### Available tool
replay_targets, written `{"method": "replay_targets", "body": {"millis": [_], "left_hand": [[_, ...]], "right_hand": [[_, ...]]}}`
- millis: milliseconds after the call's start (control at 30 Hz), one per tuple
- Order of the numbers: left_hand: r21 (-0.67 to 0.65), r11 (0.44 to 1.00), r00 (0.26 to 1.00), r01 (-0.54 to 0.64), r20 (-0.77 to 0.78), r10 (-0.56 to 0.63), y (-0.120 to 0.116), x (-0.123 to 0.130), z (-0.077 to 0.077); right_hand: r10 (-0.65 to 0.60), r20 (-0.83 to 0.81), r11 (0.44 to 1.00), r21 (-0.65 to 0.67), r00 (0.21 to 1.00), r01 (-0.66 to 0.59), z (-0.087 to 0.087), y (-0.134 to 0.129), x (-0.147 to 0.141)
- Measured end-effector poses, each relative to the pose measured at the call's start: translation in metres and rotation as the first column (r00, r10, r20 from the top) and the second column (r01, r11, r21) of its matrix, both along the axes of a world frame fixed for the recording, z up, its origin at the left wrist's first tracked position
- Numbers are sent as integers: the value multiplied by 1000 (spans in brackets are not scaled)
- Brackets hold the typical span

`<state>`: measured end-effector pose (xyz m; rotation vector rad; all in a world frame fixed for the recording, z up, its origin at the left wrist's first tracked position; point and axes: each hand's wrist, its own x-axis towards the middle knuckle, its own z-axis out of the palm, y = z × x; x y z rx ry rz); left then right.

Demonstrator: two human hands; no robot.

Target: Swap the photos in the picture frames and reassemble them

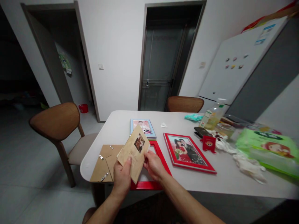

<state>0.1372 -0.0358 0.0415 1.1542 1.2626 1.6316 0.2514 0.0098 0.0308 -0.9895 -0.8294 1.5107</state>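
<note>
Both hands grip a small stack of yellowish cards [132, 150]; the top one bears a small dark picture. My left hand [122, 175] is closed on its lower left edge, thumb on top. The fingers of my right hand [153, 163] pinch its right edge. Beneath the cards lies an open red picture frame [161, 155], partly hidden by my hands. To its left rests a brown backing board [99, 168] with metal clips. A blue picture frame [153, 132] lies just beyond the cards. On the right is a red-framed couple photo [187, 151].
Along the table's right side are a bottle [213, 115], a dark wallet-like item [198, 132], a small red stand [208, 144], crumpled white tissue [249, 168] and a green tissue pack [268, 146]. A wooden chair [58, 124] stands left; another chair [185, 104] is behind the table.
</note>
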Motion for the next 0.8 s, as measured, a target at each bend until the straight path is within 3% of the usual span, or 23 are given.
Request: {"method": "replay_targets", "body": {"millis": [67,167,267,333,433,567,800], "left_hand": [[-17,998,993,54,102,-52,2,2,-5],[-27,993,988,116,102,-112,6,-3,-14],[-75,982,965,171,-187,-182,4,-7,-21],[-94,972,882,214,-409,-234,0,-7,-23],[-148,945,723,292,-613,-319,-7,-4,-26],[-187,915,537,357,-761,-365,-10,-3,-32],[-249,879,356,406,-843,-403,-13,-3,-27]], "right_hand": [[-33,-38,999,14,999,34,-1,2,14],[-76,115,997,-19,991,78,3,9,38],[-77,340,995,-37,937,95,1,17,56],[-57,455,997,-27,888,78,-6,23,61],[-54,605,998,10,794,61,-17,31,64],[-98,790,995,67,605,74,-22,37,65],[-143,979,986,154,146,-66,-14,35,62]]}}
